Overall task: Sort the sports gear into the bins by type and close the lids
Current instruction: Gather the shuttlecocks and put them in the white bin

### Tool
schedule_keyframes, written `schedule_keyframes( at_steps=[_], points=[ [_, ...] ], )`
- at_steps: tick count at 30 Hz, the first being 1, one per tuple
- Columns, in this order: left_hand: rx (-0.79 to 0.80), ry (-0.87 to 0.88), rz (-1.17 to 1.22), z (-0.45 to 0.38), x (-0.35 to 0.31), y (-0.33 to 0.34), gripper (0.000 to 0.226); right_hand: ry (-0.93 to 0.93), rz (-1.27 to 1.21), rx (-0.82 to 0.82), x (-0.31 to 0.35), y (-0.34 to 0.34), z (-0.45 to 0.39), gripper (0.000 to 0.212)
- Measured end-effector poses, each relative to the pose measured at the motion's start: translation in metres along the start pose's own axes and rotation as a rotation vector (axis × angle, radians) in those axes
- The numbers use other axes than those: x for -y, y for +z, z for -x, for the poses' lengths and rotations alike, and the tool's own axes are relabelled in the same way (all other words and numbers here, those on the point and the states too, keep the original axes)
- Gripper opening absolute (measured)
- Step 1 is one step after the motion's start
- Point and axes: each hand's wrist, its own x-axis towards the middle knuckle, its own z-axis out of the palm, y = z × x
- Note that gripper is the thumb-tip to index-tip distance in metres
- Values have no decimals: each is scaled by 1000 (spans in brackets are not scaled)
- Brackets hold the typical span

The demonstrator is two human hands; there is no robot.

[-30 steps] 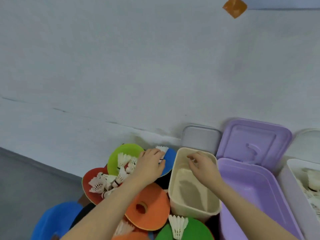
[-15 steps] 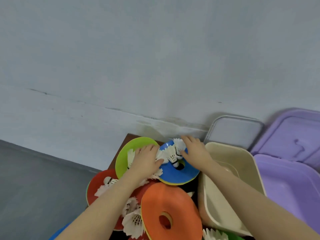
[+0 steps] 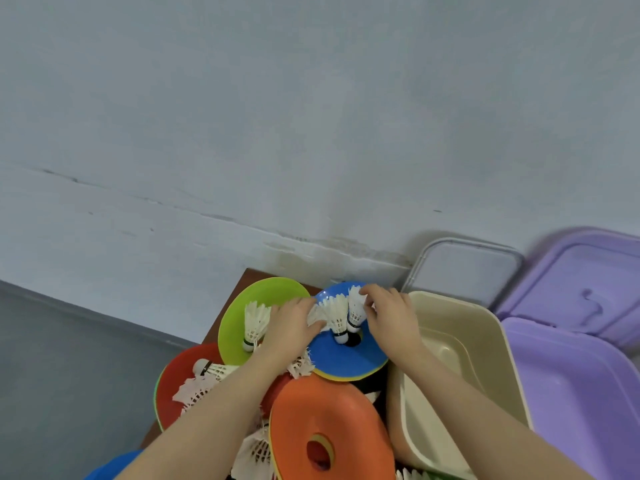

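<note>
A pile of flat disc cones lies at bottom centre: a green disc (image 3: 273, 296), a blue disc (image 3: 349, 358), a red disc (image 3: 176, 379) and an orange disc (image 3: 329, 410). White shuttlecocks are scattered over them. My left hand (image 3: 291, 327) grips a shuttlecock (image 3: 334, 315) lying on the blue disc. My right hand (image 3: 389, 315) pinches the feathers of a second shuttlecock (image 3: 356, 306) beside it. Another shuttlecock (image 3: 254, 323) rests on the green disc. An open beige bin (image 3: 485, 341) stands just right of the pile, with nothing visible inside.
A purple bin (image 3: 581, 393) stands at the right with its purple lid (image 3: 588, 282) leaning on the wall. A grey lid (image 3: 464, 268) leans behind the beige bin. The pale wall runs close behind everything; grey floor (image 3: 69, 375) is at the left.
My right hand left the beige bin, crossed left to the blue disc and closed on a shuttlecock there. My left hand stayed on the pile. The view shifted left.
</note>
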Motion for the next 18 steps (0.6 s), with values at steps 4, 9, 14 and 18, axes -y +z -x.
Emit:
schedule_keyframes(
  at_steps=[4, 9, 14, 18],
  points=[
    [-126, 45, 128, 14, -8, -12, 48, -16, -72, -131, -2, -19, 14, 22],
    [-240, 109, 215, 36, -39, -33, 47, -41, -177, -261, -6, -50, 39, 23],
    [-309, 202, 151, 51, -95, -48, 43, -60, -269, -337, -27, -94, 71, 22],
    [-278, 262, 99, 61, -153, -46, 60, -17, -316, -409, -56, -128, 98, 20]
  ],
)
